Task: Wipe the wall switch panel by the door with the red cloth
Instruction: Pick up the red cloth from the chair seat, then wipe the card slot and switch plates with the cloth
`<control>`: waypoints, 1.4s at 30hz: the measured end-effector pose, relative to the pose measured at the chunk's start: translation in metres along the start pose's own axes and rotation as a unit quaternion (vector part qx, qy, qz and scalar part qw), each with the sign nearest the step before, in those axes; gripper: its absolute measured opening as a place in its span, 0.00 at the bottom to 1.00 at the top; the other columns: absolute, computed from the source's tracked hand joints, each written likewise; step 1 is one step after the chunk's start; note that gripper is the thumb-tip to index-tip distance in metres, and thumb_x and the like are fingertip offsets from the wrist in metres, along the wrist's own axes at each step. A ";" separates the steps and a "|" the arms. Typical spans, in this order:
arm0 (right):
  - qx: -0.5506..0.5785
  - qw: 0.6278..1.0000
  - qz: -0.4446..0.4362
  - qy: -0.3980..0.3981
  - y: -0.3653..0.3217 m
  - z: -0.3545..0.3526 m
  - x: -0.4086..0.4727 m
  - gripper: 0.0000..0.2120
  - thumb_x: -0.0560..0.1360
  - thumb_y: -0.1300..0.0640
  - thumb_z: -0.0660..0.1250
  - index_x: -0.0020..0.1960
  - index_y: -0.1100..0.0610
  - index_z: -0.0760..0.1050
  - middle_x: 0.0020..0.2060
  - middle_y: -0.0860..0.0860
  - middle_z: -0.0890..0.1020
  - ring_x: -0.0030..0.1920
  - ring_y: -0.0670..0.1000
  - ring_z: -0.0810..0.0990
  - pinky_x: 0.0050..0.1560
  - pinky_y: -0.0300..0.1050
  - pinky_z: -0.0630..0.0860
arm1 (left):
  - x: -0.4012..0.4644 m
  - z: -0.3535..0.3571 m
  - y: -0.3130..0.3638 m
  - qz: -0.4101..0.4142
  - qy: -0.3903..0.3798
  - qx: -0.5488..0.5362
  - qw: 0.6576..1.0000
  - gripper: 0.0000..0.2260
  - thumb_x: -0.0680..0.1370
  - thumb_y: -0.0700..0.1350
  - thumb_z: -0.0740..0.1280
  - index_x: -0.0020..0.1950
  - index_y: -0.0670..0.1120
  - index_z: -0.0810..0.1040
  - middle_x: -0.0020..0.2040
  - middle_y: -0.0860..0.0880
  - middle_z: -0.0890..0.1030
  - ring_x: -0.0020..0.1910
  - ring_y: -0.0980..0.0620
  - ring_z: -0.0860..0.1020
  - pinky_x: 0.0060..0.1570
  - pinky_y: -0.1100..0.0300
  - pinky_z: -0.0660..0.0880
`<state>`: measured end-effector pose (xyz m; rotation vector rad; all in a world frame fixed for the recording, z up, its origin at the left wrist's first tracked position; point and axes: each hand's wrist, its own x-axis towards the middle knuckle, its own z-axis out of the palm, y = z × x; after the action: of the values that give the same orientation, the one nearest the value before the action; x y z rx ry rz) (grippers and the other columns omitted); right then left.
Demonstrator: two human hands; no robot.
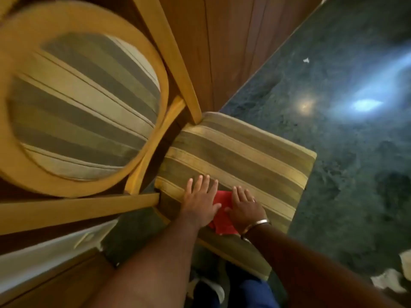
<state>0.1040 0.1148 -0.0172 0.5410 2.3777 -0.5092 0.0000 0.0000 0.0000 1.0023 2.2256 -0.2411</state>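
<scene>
on the chair seat (255, 152), near its front edge: red cloth (223, 215) lying flat, pinned between and partly under both hands. left hand (200, 201) lies palm down, fingers spread, thumb edge on the cloth's left side. right hand (245, 207) is the same, flat and open, covering the cloth's right side; bracelet (255, 225) on that wrist. neither hand grips anything, they only press or smooth.

handling, my read: thin, light, limp fabric, no stiffness, nothing fragile. it will droop and bunch when lifted, and striped upholstery should give enough friction that it won't slide off. best hold looks like a pinch at the exposed middle or the near corner by the wrists, then wad it into a pad for wiping.

switch panel and door not visible; cloth not yet picked up.
</scene>
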 end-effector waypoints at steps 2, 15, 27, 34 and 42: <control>0.035 0.999 0.017 0.020 -0.003 0.001 0.007 0.32 0.77 0.43 0.54 0.74 0.58 0.50 0.73 0.59 0.61 0.71 0.59 0.61 0.67 0.55 0.63 | 0.006 0.004 0.003 0.002 0.018 -0.005 1.000 0.32 0.81 0.59 0.61 0.81 0.51 0.53 0.83 0.43 0.48 0.82 0.42 0.44 0.79 0.39 0.43; 0.225 0.957 -0.148 0.114 -0.015 -0.178 -0.080 0.09 0.70 0.58 0.70 0.50 0.54 0.78 0.42 0.51 0.82 0.41 0.50 0.79 0.40 0.42 0.71 | -0.079 -0.152 -0.028 0.099 0.134 -0.286 0.944 0.11 0.74 0.44 0.76 0.54 0.53 0.80 0.49 0.55 0.83 0.51 0.57 0.81 0.50 0.63 0.77; 0.236 0.860 -0.376 0.253 -0.141 -0.374 -0.190 0.10 0.71 0.55 0.69 0.52 0.47 0.76 0.44 0.44 0.80 0.44 0.41 0.78 0.44 0.38 0.75 | -0.267 -0.320 -0.081 0.094 0.435 -0.312 0.839 0.09 0.72 0.47 0.77 0.51 0.52 0.84 0.47 0.57 0.85 0.47 0.59 0.81 0.48 0.59 0.77; 0.181 0.790 -0.539 0.228 -0.307 -0.405 -0.245 0.11 0.70 0.58 0.70 0.52 0.50 0.77 0.44 0.45 0.82 0.46 0.42 0.78 0.48 0.44 0.76 | -0.423 -0.325 -0.172 -0.019 0.573 -0.246 0.782 0.10 0.72 0.52 0.76 0.52 0.52 0.83 0.47 0.59 0.84 0.47 0.64 0.81 0.47 0.64 0.76; 0.149 0.701 -0.677 0.169 -0.492 -0.380 -0.342 0.13 0.68 0.57 0.73 0.51 0.47 0.79 0.46 0.42 0.82 0.47 0.38 0.78 0.46 0.32 0.73 | -0.613 -0.271 -0.253 -0.125 0.665 -0.276 0.683 0.11 0.71 0.53 0.77 0.52 0.61 0.82 0.48 0.64 0.84 0.49 0.60 0.82 0.48 0.66 0.79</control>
<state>-0.0862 -0.2002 0.5893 -1.2923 2.6642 -1.5069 -0.0269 -0.4254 0.5758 0.4642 3.2988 1.4457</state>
